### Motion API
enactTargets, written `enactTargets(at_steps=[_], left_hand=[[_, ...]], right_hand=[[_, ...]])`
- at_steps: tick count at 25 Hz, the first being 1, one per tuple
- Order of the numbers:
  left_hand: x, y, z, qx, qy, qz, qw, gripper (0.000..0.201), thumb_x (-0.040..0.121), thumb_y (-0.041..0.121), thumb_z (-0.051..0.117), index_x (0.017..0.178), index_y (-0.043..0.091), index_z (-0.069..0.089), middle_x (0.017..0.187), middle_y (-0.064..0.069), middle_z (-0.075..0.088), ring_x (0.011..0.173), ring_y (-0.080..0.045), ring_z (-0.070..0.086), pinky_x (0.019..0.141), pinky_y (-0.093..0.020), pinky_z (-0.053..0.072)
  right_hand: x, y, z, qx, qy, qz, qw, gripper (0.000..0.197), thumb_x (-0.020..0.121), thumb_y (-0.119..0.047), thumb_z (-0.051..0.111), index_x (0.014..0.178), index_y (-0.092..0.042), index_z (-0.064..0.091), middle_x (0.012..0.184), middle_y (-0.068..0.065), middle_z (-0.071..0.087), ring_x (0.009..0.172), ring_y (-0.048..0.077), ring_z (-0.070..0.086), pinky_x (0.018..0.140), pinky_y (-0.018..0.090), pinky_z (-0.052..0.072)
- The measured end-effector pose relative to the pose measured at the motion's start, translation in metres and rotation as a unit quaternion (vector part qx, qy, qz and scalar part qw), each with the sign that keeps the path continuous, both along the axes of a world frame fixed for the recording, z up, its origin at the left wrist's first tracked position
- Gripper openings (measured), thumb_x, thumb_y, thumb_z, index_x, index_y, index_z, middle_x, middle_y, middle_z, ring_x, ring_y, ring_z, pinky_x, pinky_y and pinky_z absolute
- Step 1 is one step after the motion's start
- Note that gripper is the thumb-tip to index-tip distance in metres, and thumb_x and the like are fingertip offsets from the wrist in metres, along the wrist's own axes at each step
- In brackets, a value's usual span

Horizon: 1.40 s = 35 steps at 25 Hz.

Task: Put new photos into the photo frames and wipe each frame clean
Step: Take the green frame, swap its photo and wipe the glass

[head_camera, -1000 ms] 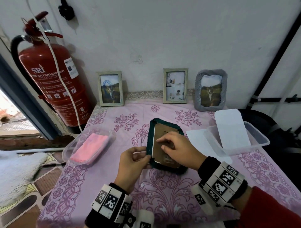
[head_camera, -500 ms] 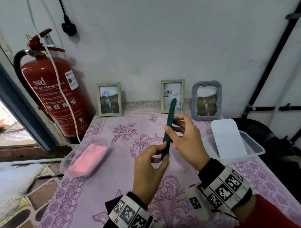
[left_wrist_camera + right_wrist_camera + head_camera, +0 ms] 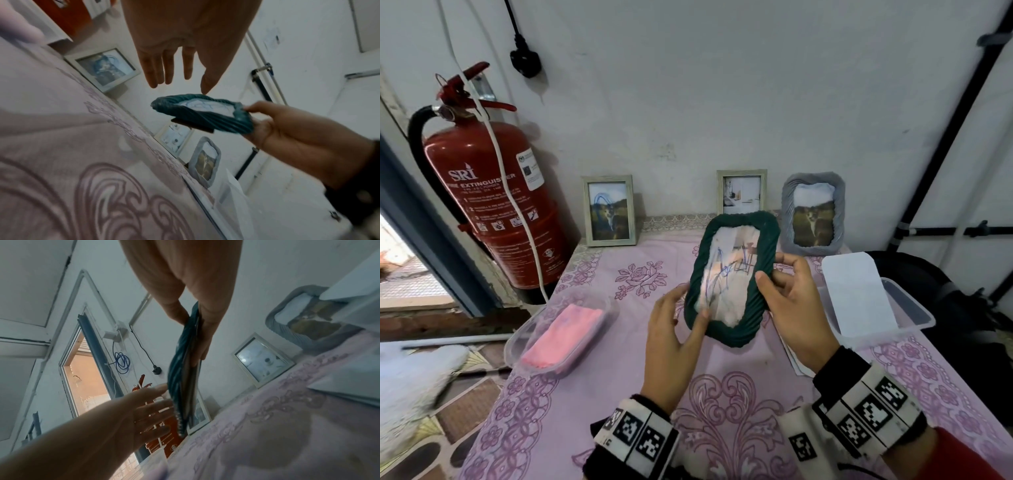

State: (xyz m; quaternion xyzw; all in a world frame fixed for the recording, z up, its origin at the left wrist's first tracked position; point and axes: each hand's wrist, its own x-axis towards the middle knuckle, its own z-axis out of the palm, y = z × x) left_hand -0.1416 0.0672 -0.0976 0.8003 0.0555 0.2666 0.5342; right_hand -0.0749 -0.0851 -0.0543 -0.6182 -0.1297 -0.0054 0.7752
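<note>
My right hand pinches the green frame by its edge, held up face-on; my left hand lies flat-fingered against its near side. Blue scribbles mark its glass, so I judge wiping remains; the pink cloth waits left of that hand.

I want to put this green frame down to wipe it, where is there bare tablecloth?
Bare cloth lies under the dark green ribbed frame, between the clear tub with the pink cloth and the clear tub of white paper. The back edge is crowded with three standing frames.

Bare cloth lies open between the pink-cloth tub and the paper tub.
</note>
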Motion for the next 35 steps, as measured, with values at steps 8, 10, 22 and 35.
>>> enactTargets(at_steps=[8,10,22,35], left_hand=[[0.004,0.037,-0.003,-0.148,0.07,-0.005,0.987,0.046,0.091,0.022,0.057,0.133,0.031,0.041,0.11,0.004,0.06,0.094,-0.007,0.058,0.073,-0.018,0.05],[0.003,0.044,-0.006,-0.144,0.093,-0.009,0.985,0.045,0.091,0.019,0.058,0.133,0.027,0.045,0.107,-0.003,0.061,0.091,-0.015,0.058,0.073,-0.022,0.051],[0.006,0.054,-0.024,-0.055,0.203,0.01,0.977,0.047,0.084,0.009,0.066,0.13,0.011,0.053,0.118,-0.008,0.059,0.09,-0.025,0.06,0.089,-0.043,0.053],[-0.002,0.084,-0.01,0.085,0.144,0.028,0.986,0.032,0.088,0.016,0.061,0.119,0.021,0.06,0.118,0.005,0.056,0.101,-0.01,0.055,0.081,-0.021,0.043]], right_hand=[[-0.005,0.002,-0.028,-0.015,0.05,0.043,0.998,0.021,0.096,-0.014,0.049,0.116,-0.016,0.048,0.08,0.001,0.075,0.076,0.011,0.069,0.067,0.022,0.056],[-0.003,0.004,-0.034,-0.052,0.058,0.043,0.996,0.025,0.095,-0.017,0.05,0.12,-0.017,0.05,0.084,0.004,0.074,0.08,0.015,0.07,0.073,0.028,0.057],[0.018,-0.002,-0.056,-0.427,-0.055,0.094,0.898,0.035,0.072,-0.022,0.079,0.105,-0.014,0.069,0.07,-0.014,0.054,0.066,0.003,0.048,0.056,0.007,0.038],[0.031,-0.003,-0.07,-0.402,0.063,0.151,0.901,0.045,0.066,-0.011,0.083,0.107,-0.003,0.066,0.072,0.004,0.049,0.062,0.008,0.052,0.049,0.016,0.053]])
